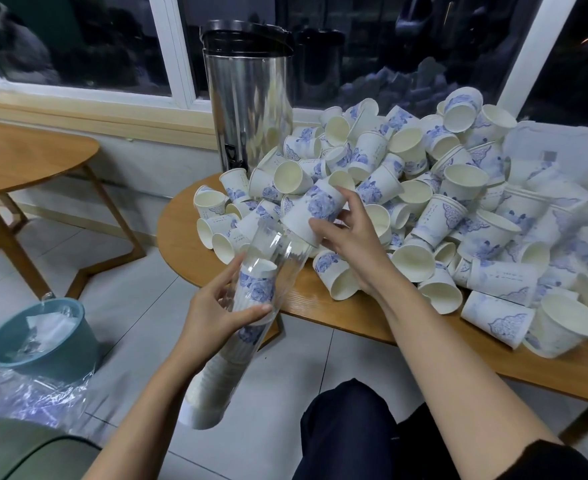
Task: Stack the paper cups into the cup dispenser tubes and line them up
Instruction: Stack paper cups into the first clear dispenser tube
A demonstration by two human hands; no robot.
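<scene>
Grasps clear plastic dispenser tube [272, 251] in left grip [221, 308], tilted across round wooden desk [181, 244] edge above open floor [140, 299]; holds blue-flowered white paper cup [315, 209] in right grip [353, 235] at tube's mouth.

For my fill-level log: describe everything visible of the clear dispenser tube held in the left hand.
The dispenser tube is a clear, glossy plastic cylinder. It is held tilted beyond the table edge, with its open mouth up toward the cup pile and a low end that looks white. Nested cups with blue flowers fill it to just above the left hand, which grips its middle. The right hand holds a loose cup base-first at the mouth.
</scene>
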